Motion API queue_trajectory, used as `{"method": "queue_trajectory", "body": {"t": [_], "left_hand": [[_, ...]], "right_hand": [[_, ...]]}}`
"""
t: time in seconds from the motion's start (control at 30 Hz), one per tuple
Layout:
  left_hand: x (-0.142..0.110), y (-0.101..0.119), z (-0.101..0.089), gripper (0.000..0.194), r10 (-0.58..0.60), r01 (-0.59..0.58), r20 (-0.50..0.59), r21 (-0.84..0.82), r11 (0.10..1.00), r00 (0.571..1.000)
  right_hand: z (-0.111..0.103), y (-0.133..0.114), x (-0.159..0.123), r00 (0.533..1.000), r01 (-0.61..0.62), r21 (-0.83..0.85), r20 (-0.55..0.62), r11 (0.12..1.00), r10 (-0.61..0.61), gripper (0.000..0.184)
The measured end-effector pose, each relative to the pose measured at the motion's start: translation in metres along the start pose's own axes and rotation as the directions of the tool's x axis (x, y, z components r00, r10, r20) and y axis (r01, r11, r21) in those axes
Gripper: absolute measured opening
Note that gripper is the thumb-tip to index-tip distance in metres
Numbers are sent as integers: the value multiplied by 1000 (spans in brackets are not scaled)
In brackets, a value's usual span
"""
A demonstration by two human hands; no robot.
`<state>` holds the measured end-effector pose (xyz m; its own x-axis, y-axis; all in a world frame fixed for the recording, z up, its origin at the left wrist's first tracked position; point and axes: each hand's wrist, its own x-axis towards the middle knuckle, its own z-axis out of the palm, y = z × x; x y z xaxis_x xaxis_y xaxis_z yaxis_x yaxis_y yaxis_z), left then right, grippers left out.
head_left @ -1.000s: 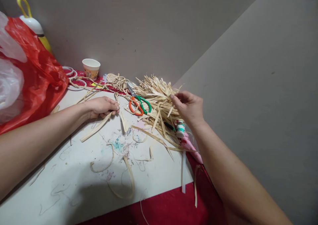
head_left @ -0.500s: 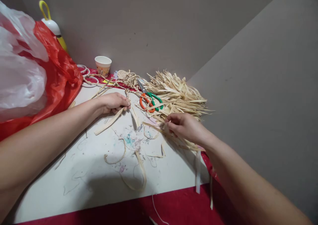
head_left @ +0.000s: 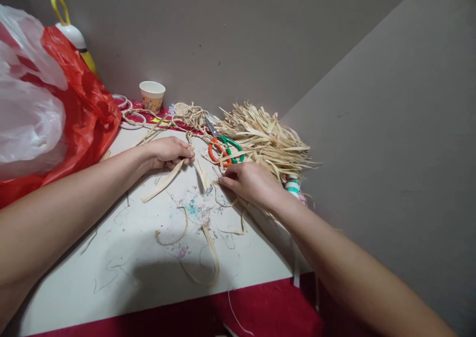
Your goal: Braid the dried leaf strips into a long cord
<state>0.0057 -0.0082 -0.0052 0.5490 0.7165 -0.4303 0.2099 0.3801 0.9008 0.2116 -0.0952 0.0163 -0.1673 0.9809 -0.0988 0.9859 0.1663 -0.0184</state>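
My left hand (head_left: pixel 171 152) is closed in a pinch on a braided straw cord (head_left: pixel 189 138). Two flat loose ends hang below the fingers: one straw strip (head_left: pixel 163 183) slants down to the left, the other (head_left: pixel 202 177) points down. To the right, my right hand (head_left: pixel 249 181) is also closed, its thumb and forefinger pinching a thin straw strip (head_left: pixel 216 182) whose end sticks out at the fingertips. Just beyond this hand lie scissors (head_left: pixel 225 151) with one orange and one green handle, blades pointing away. A thick bundle of dry straw (head_left: pixel 266 136) lies behind them.
A paper cup (head_left: pixel 152 97), white rings (head_left: pixel 133 121) and a tangle of braided cord (head_left: pixel 191 115) stand along the wall. Red and white plastic bags (head_left: pixel 84 104) fill the left, before a yellow-and-white bottle (head_left: pixel 74 37). Straw scraps (head_left: pixel 211 252) litter the white board (head_left: pixel 130 243).
My right hand has moved left, away from the bundle and closer to my left hand, uncovering a small white-and-green container. My left hand stays almost still on the cord.
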Motion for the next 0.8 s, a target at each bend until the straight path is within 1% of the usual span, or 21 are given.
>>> {"method": "queue_trajectory", "body": {"t": [0.07, 0.1, 0.13, 0.17, 0.2, 0.23, 0.27, 0.3, 0.33, 0.37, 0.4, 0.43, 0.5, 0.57, 0.67, 0.8], "left_hand": [[1, -1, -1, 20, -2, 2, 6, 1, 1000, 1000], [1, -2, -1, 20, -2, 2, 9, 0, 1000, 1000], [2, -2, -2, 20, -2, 2, 11, -4, 1000, 1000], [2, -3, -2, 21, -2, 2, 10, -8, 1000, 1000], [2, -3, -2, 21, -1, 1, 10, -10, 1000, 1000], [2, -3, -2, 22, 0, 0, 10, -11, 1000, 1000], [3, -3, -2, 22, 3, -3, 11, -10, 1000, 1000], [3, -3, -2, 22, 5, -5, 13, -10, 1000, 1000], [3, -3, -2, 22, 8, -8, 15, -12, 1000, 1000], [3, -3, -2, 22, 11, -11, 14, -13, 1000, 1000], [3, -3, -2, 21, 13, -13, 13, -13, 1000, 1000], [2, -3, -2, 20, 15, -15, 12, -15, 1000, 1000], [1, -3, -2, 19, 21, -21, 7, -17, 1000, 1000], [0, -3, -1, 20, 30, -30, -1, -20, 999, 1000], [-1, -3, 0, 21, 39, -39, -5, -32, 999, 999], [-2, -2, 2, 25, 39, -39, -11, -38, 999, 999]], "right_hand": [[3, -2, 7, 999, -12, -31, 29, 999, 13, 19], [3, -1, 8, 999, -14, -13, 35, 1000, 14, 18], [2, 2, 8, 999, -12, 41, 33, 999, 11, 17], [0, 4, 7, 1000, -9, 137, 31, 991, 5, 17], [-3, 7, 5, 1000, -13, 276, 30, 961, 5, 18], [-6, 8, 3, 999, -28, 443, 35, 896, 14, 18], [-9, 9, 1, 998, -52, 610, 48, 790, 29, 18], [-12, 8, 0, 997, -81, 748, 68, 659, 45, 18], [-14, 5, 0, 994, -107, 843, 90, 528, 57, 19], [-15, 1, 1, 992, -126, 897, 107, 423, 70, 20], [-14, -4, 4, 990, -134, 926, 113, 354, 81, 20], [-12, -9, 8, 989, -137, 941, 114, 311, 90, 20], [-6, -21, 18, 987, -150, 954, 128, 261, 100, 17], [2, -30, 28, 980, -191, 953, 171, 236, 99, 16], [9, -36, 37, 973, -225, 946, 209, 232, 94, 17], [9, -35, 38, 972, -236, 943, 223, 234, 80, 18]]}}
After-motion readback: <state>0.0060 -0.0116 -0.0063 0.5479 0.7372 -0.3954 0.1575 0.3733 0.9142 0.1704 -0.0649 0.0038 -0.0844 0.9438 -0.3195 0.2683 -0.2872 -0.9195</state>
